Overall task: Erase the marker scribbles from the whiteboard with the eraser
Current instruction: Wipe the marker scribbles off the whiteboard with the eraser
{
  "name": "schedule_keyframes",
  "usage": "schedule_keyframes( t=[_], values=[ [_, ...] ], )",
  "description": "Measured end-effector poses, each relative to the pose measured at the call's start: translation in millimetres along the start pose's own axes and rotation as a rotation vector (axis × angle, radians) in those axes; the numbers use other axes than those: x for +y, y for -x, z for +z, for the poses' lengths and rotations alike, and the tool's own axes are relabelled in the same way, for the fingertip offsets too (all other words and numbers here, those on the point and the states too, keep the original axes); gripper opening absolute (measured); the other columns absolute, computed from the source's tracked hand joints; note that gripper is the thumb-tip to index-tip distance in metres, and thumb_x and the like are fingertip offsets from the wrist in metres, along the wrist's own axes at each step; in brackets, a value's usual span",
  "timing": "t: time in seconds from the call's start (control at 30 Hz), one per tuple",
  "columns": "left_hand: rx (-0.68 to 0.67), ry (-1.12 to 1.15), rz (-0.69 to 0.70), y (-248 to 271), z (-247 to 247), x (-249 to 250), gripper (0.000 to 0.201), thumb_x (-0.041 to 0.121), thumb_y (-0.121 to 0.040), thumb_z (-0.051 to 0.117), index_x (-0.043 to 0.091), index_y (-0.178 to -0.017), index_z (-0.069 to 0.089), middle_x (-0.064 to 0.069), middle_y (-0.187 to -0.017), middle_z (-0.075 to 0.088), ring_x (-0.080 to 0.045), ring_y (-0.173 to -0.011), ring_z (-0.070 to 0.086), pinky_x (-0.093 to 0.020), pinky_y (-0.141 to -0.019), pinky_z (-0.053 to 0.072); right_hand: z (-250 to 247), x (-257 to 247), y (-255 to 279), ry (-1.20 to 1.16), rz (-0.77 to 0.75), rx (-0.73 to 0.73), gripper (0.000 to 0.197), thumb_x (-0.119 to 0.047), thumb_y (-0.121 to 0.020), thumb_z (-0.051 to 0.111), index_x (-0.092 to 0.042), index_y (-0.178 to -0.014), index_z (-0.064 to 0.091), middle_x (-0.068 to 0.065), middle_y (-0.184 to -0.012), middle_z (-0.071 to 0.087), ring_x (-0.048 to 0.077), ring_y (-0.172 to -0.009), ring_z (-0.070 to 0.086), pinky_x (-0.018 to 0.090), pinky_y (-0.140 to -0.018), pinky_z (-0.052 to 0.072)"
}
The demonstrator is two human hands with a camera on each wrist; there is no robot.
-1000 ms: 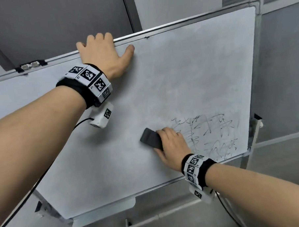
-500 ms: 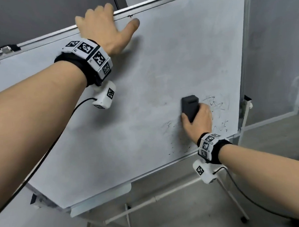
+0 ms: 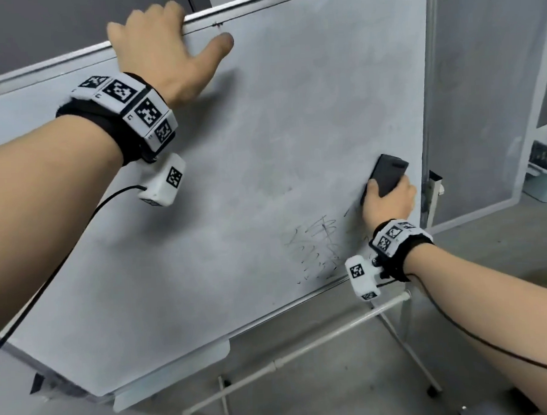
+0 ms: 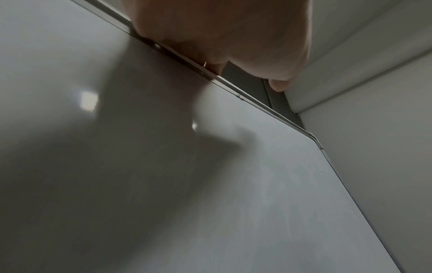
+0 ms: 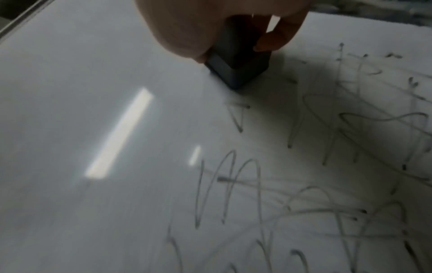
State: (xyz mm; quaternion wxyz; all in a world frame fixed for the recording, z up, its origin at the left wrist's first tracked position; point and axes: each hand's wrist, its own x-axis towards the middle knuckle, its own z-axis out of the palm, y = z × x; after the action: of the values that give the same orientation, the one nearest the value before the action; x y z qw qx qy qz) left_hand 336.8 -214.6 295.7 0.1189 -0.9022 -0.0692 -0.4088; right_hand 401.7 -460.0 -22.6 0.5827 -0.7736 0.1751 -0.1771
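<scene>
A tilted whiteboard (image 3: pixel 263 145) on a stand fills the head view. My right hand (image 3: pixel 388 202) grips a dark grey eraser (image 3: pixel 386 175) and presses it flat on the board near the right edge. Black marker scribbles (image 3: pixel 318 249) lie below and left of the eraser, by the board's lower edge. In the right wrist view the eraser (image 5: pixel 238 64) sits above the scribbles (image 5: pixel 304 166). My left hand (image 3: pixel 162 49) holds the board's top frame (image 4: pixel 177 55), fingers hooked over it and thumb on the surface.
A marker tray (image 3: pixel 170 378) hangs under the board's lower edge, above the stand's legs (image 3: pixel 303 353). Grey partition walls (image 3: pixel 481 104) stand to the right of the board. A light bin (image 3: pixel 544 183) sits on the floor at far right.
My right hand swept the eraser from the left of the scribbles up to the right edge, wiping away the upper and right scribbles. The left hand stayed on the top frame.
</scene>
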Motion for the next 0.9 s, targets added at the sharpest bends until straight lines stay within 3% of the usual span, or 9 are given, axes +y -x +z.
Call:
schedule_keyframes(
  t=[0.03, 0.1, 0.2, 0.3, 0.4, 0.57, 0.63, 0.77, 0.9],
  values=[
    [-0.002, -0.002, -0.003, 0.2, 0.4, 0.6, 0.072, 0.080, -0.081, 0.034, 0.010, -0.091, 0.048, -0.011, -0.089, 0.052, -0.038, -0.092, 0.051, -0.051, -0.093, 0.033, 3.3, -3.1, 9.6, 0.041, -0.065, -0.002, 0.063, -0.038, -0.089, 0.060, -0.005, -0.139, 0.040, 0.019, -0.131, 0.046, 0.039, -0.121, 0.044, 0.046, -0.104, 0.037],
    [-0.003, -0.005, -0.006, 0.2, 1.8, -2.4, 0.072, 0.080, -0.082, 0.034, 0.010, -0.092, 0.048, -0.013, -0.091, 0.055, -0.039, -0.094, 0.052, -0.052, -0.094, 0.033, 14.8, -15.5, 50.0, 0.117, -0.375, -0.089, 0.057, -0.034, -0.087, 0.063, -0.004, -0.133, 0.045, 0.020, -0.121, 0.050, 0.037, -0.110, 0.046, 0.046, -0.095, 0.040],
    [0.015, 0.011, 0.015, 0.1, 2.0, -7.3, 0.069, 0.078, -0.084, 0.035, 0.011, -0.092, 0.047, -0.016, -0.094, 0.057, -0.039, -0.092, 0.052, -0.052, -0.093, 0.034, 34.2, -34.3, 126.4, 0.247, -0.878, -0.402, 0.055, -0.035, -0.085, 0.063, -0.010, -0.129, 0.045, 0.013, -0.115, 0.051, 0.032, -0.102, 0.044, 0.046, -0.080, 0.049],
    [0.025, 0.022, 0.013, 3.4, -1.8, -9.4, 0.066, 0.075, -0.086, 0.035, 0.010, -0.089, 0.045, -0.012, -0.088, 0.050, -0.033, -0.083, 0.042, -0.052, -0.092, 0.035, 41.8, -45.8, 145.9, 0.298, -1.045, -0.482, 0.058, -0.041, -0.085, 0.063, -0.014, -0.132, 0.043, 0.007, -0.114, 0.047, 0.029, -0.102, 0.043, 0.043, -0.064, 0.054],
    [0.003, 0.016, 0.008, 3.5, -2.6, -11.7, 0.066, 0.074, -0.087, 0.036, 0.009, -0.088, 0.046, -0.012, -0.088, 0.050, -0.033, -0.082, 0.041, -0.051, -0.092, 0.035, 35.2, -34.5, 98.8, 0.185, -0.886, -0.297, 0.062, -0.042, -0.085, 0.062, -0.013, -0.137, 0.043, 0.014, -0.116, 0.049, 0.035, -0.103, 0.045, 0.044, -0.077, 0.049],
    [-0.008, 0.019, 0.006, 0.8, -1.9, -8.8, 0.069, 0.077, -0.085, 0.035, 0.009, -0.090, 0.048, -0.011, -0.088, 0.052, -0.033, -0.083, 0.044, -0.050, -0.092, 0.035, 9.3, 26.3, 5.9, -0.024, 0.083, -0.011, 0.078, -0.057, -0.080, 0.052, -0.016, -0.145, 0.036, 0.016, -0.127, 0.044, 0.041, -0.118, 0.047, 0.048, -0.102, 0.041],
    [0.011, 0.014, 0.006, 1.3, -0.7, -4.7, 0.070, 0.077, -0.084, 0.034, 0.008, -0.090, 0.047, -0.011, -0.088, 0.051, -0.033, -0.083, 0.043, -0.050, -0.092, 0.034, 9.8, 23.4, 14.8, -0.040, 0.074, 0.001, 0.079, -0.055, -0.084, 0.056, -0.015, -0.148, 0.033, 0.016, -0.131, 0.043, 0.039, -0.122, 0.047, 0.046, -0.105, 0.040],
    [0.017, 0.007, 0.019, 1.4, 2.2, -10.4, 0.070, 0.076, -0.085, 0.034, 0.008, -0.093, 0.047, -0.019, -0.095, 0.058, -0.039, -0.090, 0.050, -0.052, -0.093, 0.034, 32.1, -18.6, 62.2, -0.090, -0.244, -0.147, 0.066, -0.047, -0.085, 0.065, -0.011, -0.137, 0.046, 0.010, -0.121, 0.052, 0.027, -0.110, 0.054, 0.038, -0.098, 0.046],
    [0.011, 0.006, 0.027, 0.6, 1.8, -10.4, 0.068, 0.076, -0.086, 0.035, 0.009, -0.091, 0.045, -0.017, -0.090, 0.054, -0.041, -0.093, 0.051, -0.054, -0.094, 0.034, 29.8, -21.6, 38.5, -0.213, -0.037, -0.069, 0.073, -0.049, -0.085, 0.060, -0.010, -0.143, 0.040, 0.014, -0.132, 0.053, 0.031, -0.120, 0.054, 0.039, -0.103, 0.044]
  ],
)
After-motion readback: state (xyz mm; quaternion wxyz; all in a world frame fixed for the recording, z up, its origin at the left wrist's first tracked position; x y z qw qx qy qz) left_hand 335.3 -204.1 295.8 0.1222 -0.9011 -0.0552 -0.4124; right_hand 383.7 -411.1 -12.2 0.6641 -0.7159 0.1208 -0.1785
